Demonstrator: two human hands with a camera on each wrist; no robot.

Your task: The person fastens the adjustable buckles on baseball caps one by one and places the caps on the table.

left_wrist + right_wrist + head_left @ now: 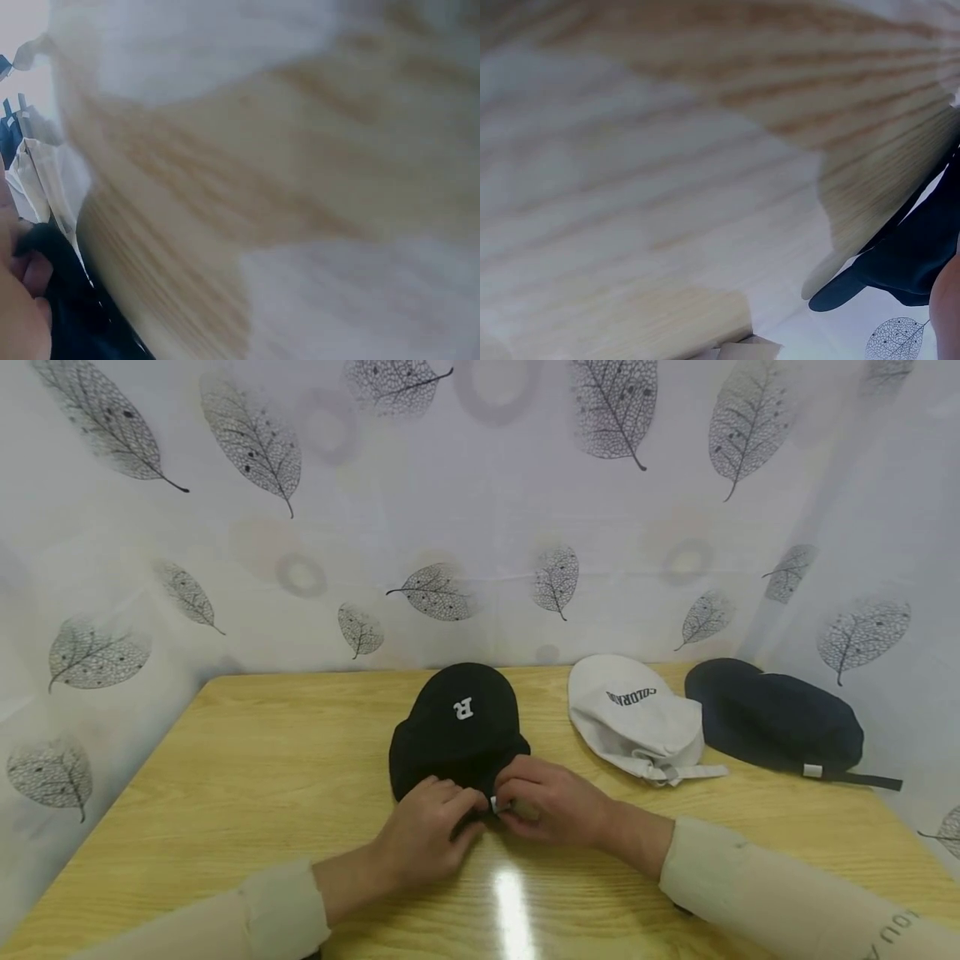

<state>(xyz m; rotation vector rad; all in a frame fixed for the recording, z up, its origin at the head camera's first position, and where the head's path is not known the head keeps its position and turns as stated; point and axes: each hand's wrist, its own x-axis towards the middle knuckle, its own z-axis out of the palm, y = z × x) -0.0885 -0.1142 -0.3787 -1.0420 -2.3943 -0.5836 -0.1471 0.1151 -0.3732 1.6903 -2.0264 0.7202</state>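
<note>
A black baseball cap with a white letter R lies on the wooden table, its back edge towards me. At that edge, my left hand pinches the cap with thumb and fingers. Close beside it, my right hand pinches the cap's strap near a small pale buckle. My fingers partly hide the strap and buckle. Dark cap fabric shows beside the left fingers in the left wrist view. The dark strap sticks out past my hand in the right wrist view.
To the right lies a white cap lettered COLORADO, its strap towards me. Beside it, a navy cap has its strap reaching over the table's right edge. A leaf-print curtain hangs behind the table.
</note>
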